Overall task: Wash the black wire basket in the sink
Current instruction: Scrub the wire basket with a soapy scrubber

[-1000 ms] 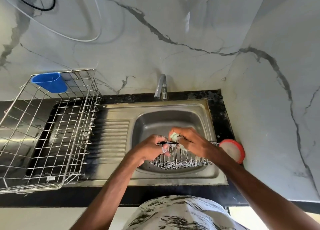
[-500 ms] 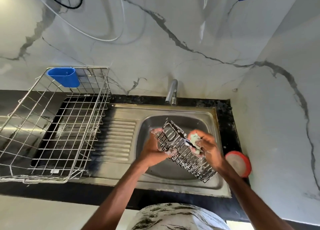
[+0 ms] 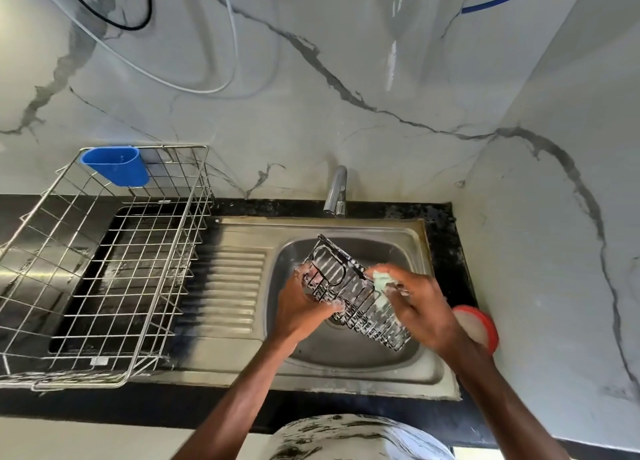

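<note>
Black wire basket [image 3: 360,303], foamy pale-green sponge [image 3: 380,282]

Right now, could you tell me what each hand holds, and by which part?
The left hand grips the black wire basket by its left side; the right hand holds a pale green sponge against its rim.

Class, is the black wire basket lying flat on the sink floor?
No, the left hand grips the black wire basket tilted, one end raised over the sink.
</note>
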